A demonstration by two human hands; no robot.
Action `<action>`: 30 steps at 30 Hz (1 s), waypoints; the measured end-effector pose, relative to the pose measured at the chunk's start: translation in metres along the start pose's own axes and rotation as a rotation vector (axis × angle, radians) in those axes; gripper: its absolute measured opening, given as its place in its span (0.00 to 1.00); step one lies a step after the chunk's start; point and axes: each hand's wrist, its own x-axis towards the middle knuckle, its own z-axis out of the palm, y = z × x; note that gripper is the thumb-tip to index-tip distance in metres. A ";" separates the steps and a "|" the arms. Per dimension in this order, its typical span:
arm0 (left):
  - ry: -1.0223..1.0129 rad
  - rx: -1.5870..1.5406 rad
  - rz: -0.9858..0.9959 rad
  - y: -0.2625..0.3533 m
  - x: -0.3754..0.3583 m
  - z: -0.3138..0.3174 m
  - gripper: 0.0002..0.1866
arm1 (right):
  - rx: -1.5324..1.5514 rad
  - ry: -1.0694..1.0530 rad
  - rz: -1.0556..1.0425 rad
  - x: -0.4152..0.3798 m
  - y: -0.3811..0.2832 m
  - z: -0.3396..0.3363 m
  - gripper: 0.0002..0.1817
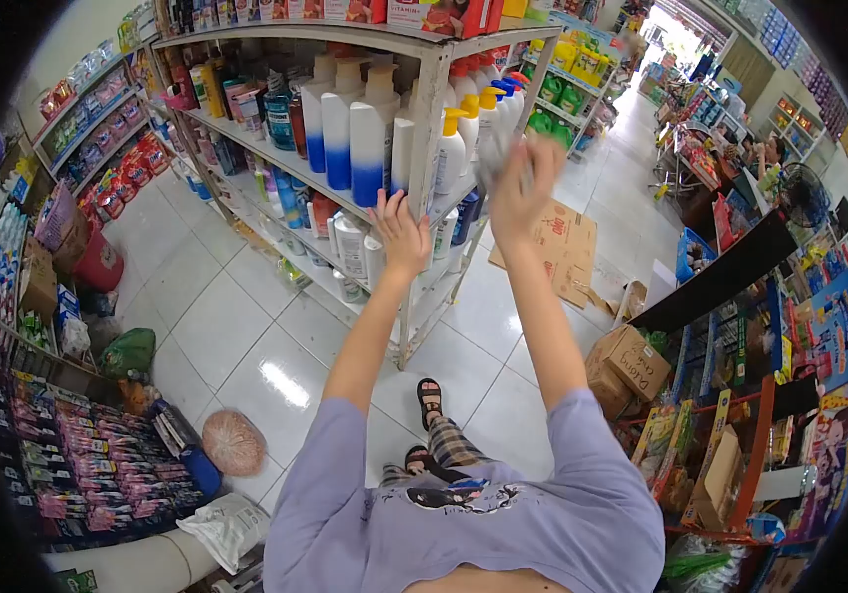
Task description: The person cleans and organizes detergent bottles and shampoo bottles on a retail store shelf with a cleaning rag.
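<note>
My left hand rests against the shelf edge near the corner post, fingers spread, just below a white and blue bottle. On the other side of that post, my right hand is raised and smeared by motion. A blurred grey cloth shows at its fingers, in front of white pump bottles with yellow and red tops. Similar white and blue bottles stand in a row on the same shelf. Several white bottles sit one shelf lower.
Flattened cardboard lies on the tiled floor to the right of the rack, with cardboard boxes nearer me. Goods racks line both sides. A round pinkish bag and a red bin are on the left floor.
</note>
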 end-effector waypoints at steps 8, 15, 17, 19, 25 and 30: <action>-0.296 0.190 -0.063 0.012 0.009 -0.042 0.24 | -0.056 0.099 -0.079 0.002 -0.012 0.096 0.12; -0.162 -0.286 -0.031 0.000 0.026 -0.083 0.19 | 0.132 -0.144 0.004 -0.068 0.014 0.068 0.15; -0.063 -0.634 -0.210 0.012 0.044 -0.085 0.22 | 0.150 -0.203 0.009 -0.082 0.018 0.061 0.15; -0.051 -0.612 -0.148 0.025 0.059 -0.080 0.24 | 0.133 -0.224 0.004 -0.098 0.024 0.058 0.15; -0.079 -0.444 0.018 0.043 0.078 -0.048 0.34 | 0.141 -0.386 -0.045 -0.166 0.056 0.058 0.14; -0.082 -0.301 -0.027 0.043 0.090 -0.030 0.38 | 0.085 -0.307 -0.170 -0.181 0.059 0.052 0.17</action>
